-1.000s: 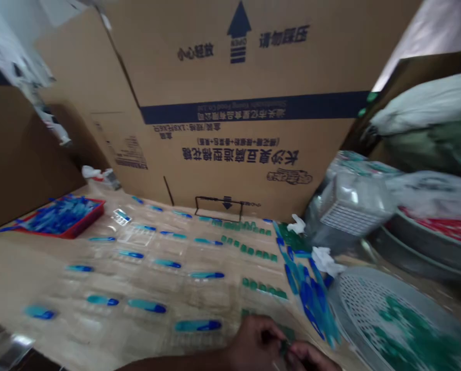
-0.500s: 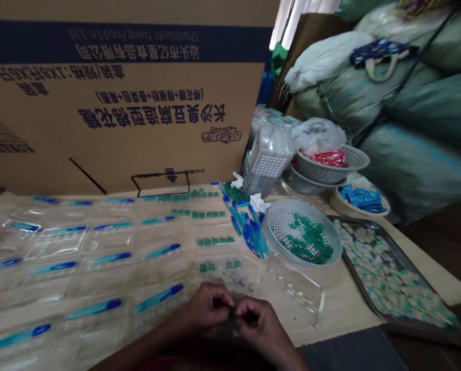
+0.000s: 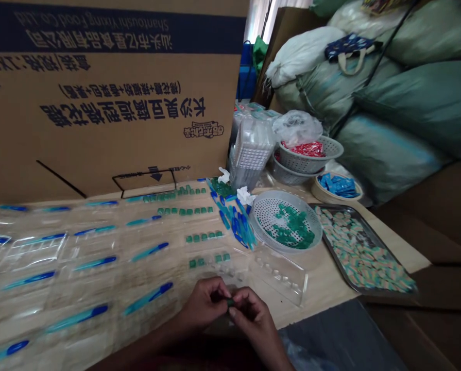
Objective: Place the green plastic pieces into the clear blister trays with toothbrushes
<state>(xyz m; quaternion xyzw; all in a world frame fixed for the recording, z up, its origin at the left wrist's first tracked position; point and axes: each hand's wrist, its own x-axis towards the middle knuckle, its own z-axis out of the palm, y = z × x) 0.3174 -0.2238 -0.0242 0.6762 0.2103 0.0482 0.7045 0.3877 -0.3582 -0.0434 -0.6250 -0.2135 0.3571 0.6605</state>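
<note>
My left hand [image 3: 206,305] and my right hand [image 3: 252,313] meet fingertip to fingertip near the table's front edge. Both pinch one small dark green piece [image 3: 230,302], partly covered by the fingers. Just beyond the hands is a row of small green cubes [image 3: 197,263] with a gap in its middle, in a clear plastic tray. Farther rows of green cubes [image 3: 204,237] lie behind it. Right of the hands is a clear plastic tray [image 3: 282,275] with moulded hollows. A grey colander [image 3: 257,219] behind it holds loose green pieces [image 3: 294,226].
Blue pen-shaped sticks [image 3: 149,299] lie in clear trays across the left. More blue sticks [image 3: 241,226] are piled beside the colander. A large carton [image 3: 110,154] stands behind. Right are a metal tray [image 3: 344,273] of striped pieces, baskets [image 3: 333,147] and stacked clear containers [image 3: 255,144].
The view has turned right, so table items appear shifted left. My hands stay together at the front edge, still pinching the green piece, which shows more clearly.
</note>
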